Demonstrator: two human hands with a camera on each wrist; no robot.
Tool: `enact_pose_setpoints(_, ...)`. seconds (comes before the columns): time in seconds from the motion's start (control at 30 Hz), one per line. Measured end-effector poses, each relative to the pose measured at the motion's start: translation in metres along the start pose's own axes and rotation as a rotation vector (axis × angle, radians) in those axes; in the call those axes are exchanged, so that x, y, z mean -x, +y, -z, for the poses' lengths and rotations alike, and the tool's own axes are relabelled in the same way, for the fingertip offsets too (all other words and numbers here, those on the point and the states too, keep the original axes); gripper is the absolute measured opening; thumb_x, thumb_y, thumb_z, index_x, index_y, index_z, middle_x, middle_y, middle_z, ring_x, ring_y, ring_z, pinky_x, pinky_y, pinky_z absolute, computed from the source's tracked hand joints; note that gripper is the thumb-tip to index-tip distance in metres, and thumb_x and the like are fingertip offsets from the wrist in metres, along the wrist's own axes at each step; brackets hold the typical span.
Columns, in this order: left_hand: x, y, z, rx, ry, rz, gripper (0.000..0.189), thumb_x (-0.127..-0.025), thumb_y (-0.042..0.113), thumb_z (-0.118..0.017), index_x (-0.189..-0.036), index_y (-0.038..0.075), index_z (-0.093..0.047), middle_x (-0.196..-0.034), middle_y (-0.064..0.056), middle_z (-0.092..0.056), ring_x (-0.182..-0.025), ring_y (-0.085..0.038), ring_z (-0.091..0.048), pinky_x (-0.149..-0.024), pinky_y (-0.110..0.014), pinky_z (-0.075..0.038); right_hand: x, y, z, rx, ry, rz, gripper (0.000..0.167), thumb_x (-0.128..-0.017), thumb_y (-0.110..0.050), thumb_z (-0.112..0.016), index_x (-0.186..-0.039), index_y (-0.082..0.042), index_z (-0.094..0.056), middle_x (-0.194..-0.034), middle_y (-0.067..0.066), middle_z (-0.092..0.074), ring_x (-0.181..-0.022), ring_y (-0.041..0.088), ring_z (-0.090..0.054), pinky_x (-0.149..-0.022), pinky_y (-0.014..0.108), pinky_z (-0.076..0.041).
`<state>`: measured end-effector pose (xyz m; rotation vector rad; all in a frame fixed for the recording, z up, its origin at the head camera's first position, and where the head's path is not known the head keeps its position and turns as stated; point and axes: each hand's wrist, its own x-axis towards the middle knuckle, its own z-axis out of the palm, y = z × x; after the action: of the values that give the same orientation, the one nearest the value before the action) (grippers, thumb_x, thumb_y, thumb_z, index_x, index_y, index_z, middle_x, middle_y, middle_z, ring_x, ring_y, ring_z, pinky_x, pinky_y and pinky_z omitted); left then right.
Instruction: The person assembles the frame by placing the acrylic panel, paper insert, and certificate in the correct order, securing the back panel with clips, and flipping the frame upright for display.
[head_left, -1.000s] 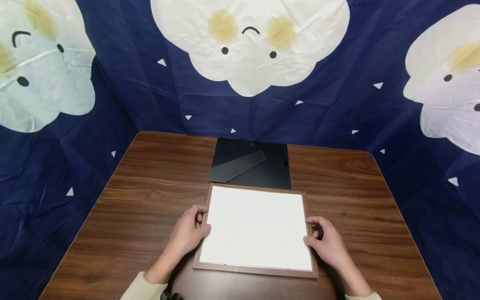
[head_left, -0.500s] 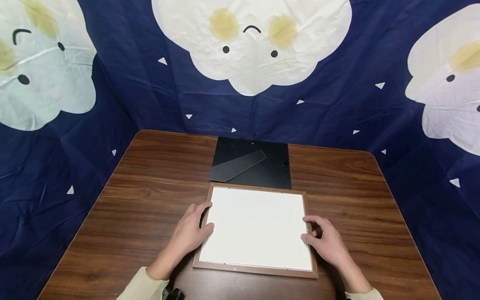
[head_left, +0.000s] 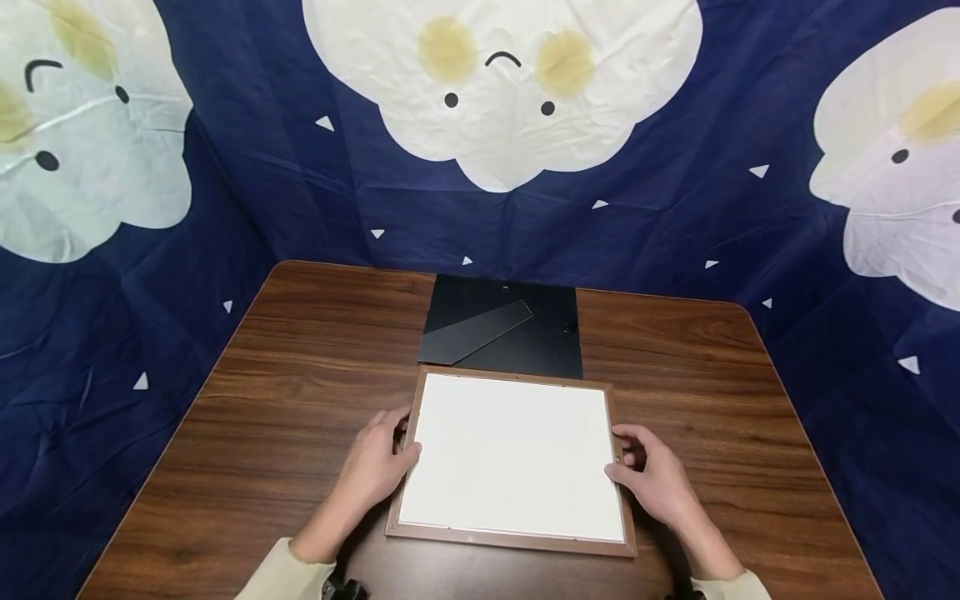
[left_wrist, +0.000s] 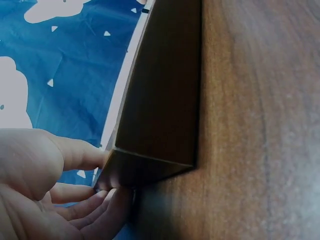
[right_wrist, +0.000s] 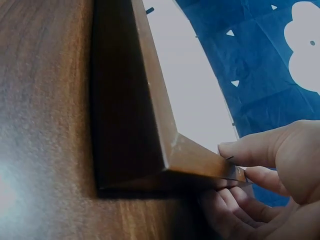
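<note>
A brown wooden picture frame lies at the front middle of the table, with a white sheet filling its inside. My left hand grips the frame's left side, thumb over the top edge and fingers curled against the outer side. On the opposite side my right hand holds the frame the same way, its thumb at the sheet's edge. Both wrist views show fingers around the frame's rim, some of them low against its side. Directly behind the frame lies a black backing board with a folded stand leg.
The wood-grain table extends to both sides of the frame. A dark blue cloth with white clouds hangs around its back and sides. Small metal tabs show along the frame's inner edge.
Half a second ago the left fingers and the right index reached over the rim; now they have drawn back to the outer sides. Frame and backing board stay in place.
</note>
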<state>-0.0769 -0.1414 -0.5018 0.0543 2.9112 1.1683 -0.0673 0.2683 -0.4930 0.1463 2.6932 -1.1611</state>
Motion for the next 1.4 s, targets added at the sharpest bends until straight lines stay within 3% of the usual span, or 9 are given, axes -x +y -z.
enact_pose_setpoints(0.33,-0.007,-0.002,0.008,-0.039,0.016,0.000,0.038,-0.088,0.014,-0.069,-0.124,0.002,-0.070,-0.101,-0.009,-0.069,-0.080,-0.016,-0.060,-0.076,-0.038,-0.053,-0.015,-0.005,0.011,0.032,0.027,0.090,0.041,-0.091,-0.018,-0.076,-0.129,-0.006,-0.065,-0.113,0.011,-0.064,-0.091,0.017,-0.056,-0.079,0.025,-0.047)
enact_pose_setpoints(0.5,-0.017,-0.005,0.013,-0.052,0.041,-0.011,0.030,-0.090,0.016,-0.069,-0.116,0.003,-0.073,-0.097,-0.006,-0.069,-0.078,-0.015,-0.060,-0.073,-0.038,-0.052,-0.030,-0.006,0.016,0.012,0.026,0.115,0.042,-0.093,-0.017,-0.075,-0.130,-0.003,-0.064,-0.116,0.014,-0.066,-0.094,0.019,-0.058,-0.077,0.025,-0.049)
enact_pose_setpoints(0.77,-0.037,-0.010,0.015,0.046,-0.013,0.056,0.030,-0.093,0.020,-0.067,-0.118,0.006,-0.072,-0.095,-0.001,-0.069,-0.080,-0.013,-0.061,-0.078,-0.034,-0.050,-0.053,-0.005,0.021,-0.054,0.029,0.094,0.041,-0.094,-0.013,-0.073,-0.130,0.002,-0.061,-0.119,0.020,-0.064,-0.099,0.024,-0.059,-0.074,0.022,-0.052)
enact_pose_setpoints(0.97,-0.042,-0.008,0.015,0.155,-0.042,0.124,0.031,-0.094,0.016,-0.064,-0.121,0.002,-0.071,-0.094,-0.005,-0.071,-0.066,-0.012,-0.066,-0.066,-0.029,-0.055,-0.066,-0.007,0.020,-0.122,0.007,0.056,0.043,-0.094,-0.008,-0.071,-0.132,0.005,-0.058,-0.120,0.023,-0.061,-0.097,0.025,-0.059,-0.071,0.029,-0.060)
enact_pose_setpoints(1.1,-0.046,-0.009,0.013,0.190,-0.051,0.126,0.032,-0.092,0.011,-0.067,-0.122,-0.001,-0.070,-0.094,-0.007,-0.071,-0.059,-0.013,-0.067,-0.061,-0.028,-0.057,-0.071,-0.007,0.020,-0.106,-0.007,0.054,0.043,-0.094,-0.006,-0.070,-0.133,0.006,-0.058,-0.118,0.023,-0.061,-0.096,0.026,-0.060,-0.069,0.030,-0.060)
enact_pose_setpoints(1.4,-0.061,-0.008,0.012,0.103,0.028,0.069,0.026,-0.091,0.015,-0.065,-0.113,0.005,-0.074,-0.091,-0.003,-0.071,-0.079,-0.015,-0.061,-0.074,-0.032,-0.049,-0.087,-0.007,0.022,-0.057,0.004,0.069,0.042,-0.095,-0.013,-0.070,-0.132,0.003,-0.060,-0.117,0.020,-0.063,-0.096,0.024,-0.059,-0.070,0.025,-0.056)
